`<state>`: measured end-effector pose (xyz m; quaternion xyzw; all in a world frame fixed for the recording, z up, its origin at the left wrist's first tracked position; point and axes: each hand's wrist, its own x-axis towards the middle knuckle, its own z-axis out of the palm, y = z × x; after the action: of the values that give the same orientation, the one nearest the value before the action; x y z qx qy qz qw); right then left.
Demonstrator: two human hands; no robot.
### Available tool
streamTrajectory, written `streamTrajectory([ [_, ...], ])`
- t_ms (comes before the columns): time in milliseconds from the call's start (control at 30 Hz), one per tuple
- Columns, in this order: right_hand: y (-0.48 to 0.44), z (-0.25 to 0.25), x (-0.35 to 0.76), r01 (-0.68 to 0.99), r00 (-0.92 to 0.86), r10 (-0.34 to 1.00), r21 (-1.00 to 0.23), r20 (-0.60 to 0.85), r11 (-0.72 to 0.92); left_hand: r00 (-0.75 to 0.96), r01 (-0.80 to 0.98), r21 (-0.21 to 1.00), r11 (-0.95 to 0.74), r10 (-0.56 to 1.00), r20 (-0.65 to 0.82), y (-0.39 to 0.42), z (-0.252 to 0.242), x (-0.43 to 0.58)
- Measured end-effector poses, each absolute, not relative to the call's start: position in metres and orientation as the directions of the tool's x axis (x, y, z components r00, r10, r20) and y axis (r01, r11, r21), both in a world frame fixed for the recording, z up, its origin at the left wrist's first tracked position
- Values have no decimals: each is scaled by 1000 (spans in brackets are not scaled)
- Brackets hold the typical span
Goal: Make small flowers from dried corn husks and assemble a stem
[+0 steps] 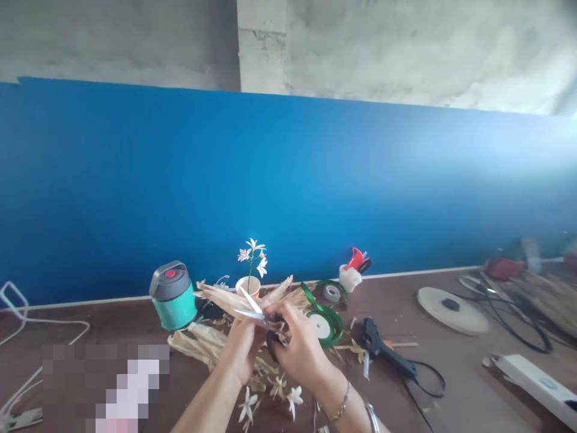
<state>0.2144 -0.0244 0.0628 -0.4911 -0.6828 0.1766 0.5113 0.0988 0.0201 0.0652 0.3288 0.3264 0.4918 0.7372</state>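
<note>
In my right hand (295,343) is a pair of scissors (253,308), black handles round my fingers and the two blades spread apart, pointing left. My left hand (246,346) is closed just below the blades; its fingertips are largely hidden, so what it pinches I cannot make out. Pale dried husks (196,346) lie to the left of the hands and behind them. Beyond the scissors, a white flower stem (251,258) stands in a paper cup (246,284). Loose white flowers (247,404) lie on the table in front of my wrists.
A teal lidded container (175,307) stands at the left. Right of my hands lie a green ribbon spool (336,328), a tape roll (332,293) and a black glue gun (387,352) with its cord. Farther right are a white disc (433,316) and a power strip (536,385).
</note>
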Motion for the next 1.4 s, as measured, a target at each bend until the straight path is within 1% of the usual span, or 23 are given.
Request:
streamTrajectory([
  [67, -21, 65, 217, 317, 67, 886, -852, 459, 417, 174, -546, 802, 242, 969, -174, 28, 62, 95],
  [133, -15, 65, 221, 136, 184, 905, -922, 383, 362, 112, -523, 830, 196, 981, -161, 33, 62, 91],
  [167, -12, 64, 223, 82, 223, 909, -936, 352, 342, 92, -496, 850, 177, 984, -151, 33, 62, 90],
  [233, -8, 62, 225, 33, 242, 919, -950, 311, 312, 80, -437, 888, 147, 989, -125, 31, 64, 89],
  [300, -5, 60, 225, -30, 214, 943, -963, 254, 266, 127, -384, 914, 135, 988, -93, 26, 67, 91],
  [367, -4, 59, 226, -166, 176, 973, -970, 151, 180, 226, -335, 930, 149, 971, -74, 22, 71, 92],
  [433, -3, 59, 227, -300, 155, 987, -950, 39, 84, 305, -289, 942, 168, 949, -76, 19, 74, 91],
  [500, -3, 60, 230, -385, 176, 983, -922, -43, 29, 319, -255, 952, 169, 944, -82, 19, 76, 89],
  [567, -2, 61, 232, -430, 200, 976, -903, -88, 6, 306, -241, 955, 174, 947, -96, 20, 76, 88],
  [667, -3, 60, 232, -434, 183, 978, -901, -99, -9, 291, -262, 948, 178, 952, -98, 21, 74, 89],
  [733, -3, 58, 231, -405, 166, 982, -914, -85, -10, 242, -269, 949, 165, 965, -99, 21, 72, 92],
  [833, -2, 57, 231, -357, 156, 985, -934, -75, -15, 85, -228, 964, 136, 989, -119, 24, 68, 93],
  [933, -2, 57, 234, -290, 125, 990, -957, -65, -27, -69, -240, 969, 64, 994, -83, 29, 65, 91],
  [1000, -4, 56, 235, -245, 48, 998, -969, -37, -24, -116, -316, 949, 13, 992, -52, 31, 64, 88],
  [1100, -8, 53, 231, -186, -132, 990, -982, 46, 21, -141, -424, 905, -29, 989, -34, 34, 65, 86],
  [1200, -12, 47, 221, -152, -262, 963, -988, 61, 22, -229, -484, 872, -74, 973, -44, 36, 64, 86],
  [1300, -13, 39, 211, -174, -301, 953, -985, 46, -7, -308, -492, 866, -91, 948, -75, 38, 63, 85],
  [1400, -11, 33, 207, -190, -288, 957, -982, 30, -26, -309, -481, 872, -89, 948, -74, 37, 64, 85],
])
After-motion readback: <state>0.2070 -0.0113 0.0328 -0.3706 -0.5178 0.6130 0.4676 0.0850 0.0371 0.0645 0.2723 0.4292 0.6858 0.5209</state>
